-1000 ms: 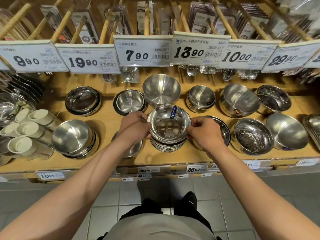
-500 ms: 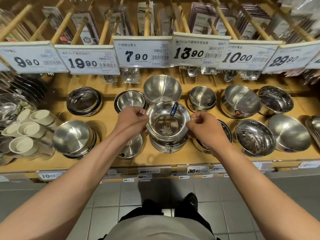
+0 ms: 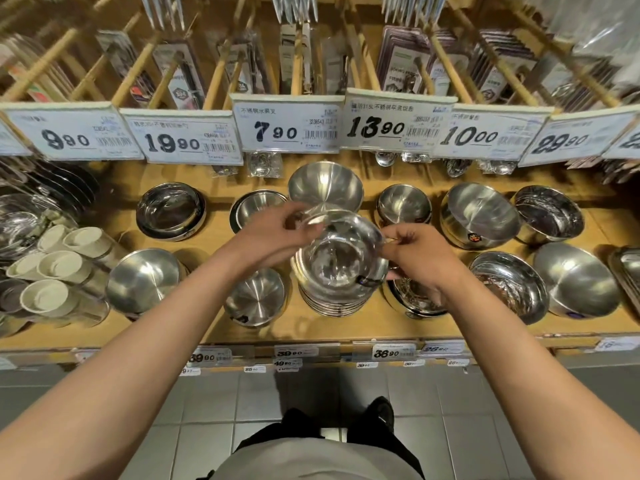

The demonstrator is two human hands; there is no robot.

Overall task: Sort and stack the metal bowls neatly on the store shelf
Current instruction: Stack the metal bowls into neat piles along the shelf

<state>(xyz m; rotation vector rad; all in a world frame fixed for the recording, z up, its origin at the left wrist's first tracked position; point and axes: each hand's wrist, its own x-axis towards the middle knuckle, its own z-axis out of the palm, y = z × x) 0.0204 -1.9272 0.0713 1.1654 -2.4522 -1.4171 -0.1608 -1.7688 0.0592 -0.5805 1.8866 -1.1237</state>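
A shiny metal bowl (image 3: 341, 259), blurred by motion, sits at the top of a stack of like bowls (image 3: 330, 304) at the middle front of the wooden shelf (image 3: 460, 329). My left hand (image 3: 273, 239) pinches its far left rim. At its right rim, my right hand (image 3: 417, 258) holds it with curled fingers. A dark sticker (image 3: 367, 280) shows on the bowl's near right edge. Whether the bowl rests on the stack or hangs just above it is unclear.
Single bowls and short stacks fill the shelf: a tall bowl (image 3: 325, 185) right behind the hands, a small bowl (image 3: 254, 296) left of the stack, a patterned bowl (image 3: 415, 299) right of it. Cream cups (image 3: 52, 268) lie far left. Price tags (image 3: 287, 128) overhang the back row.
The top bowl has turned in my hands: its sticker went from the far rim round to the near right edge. My left hand moved up to the far rim.
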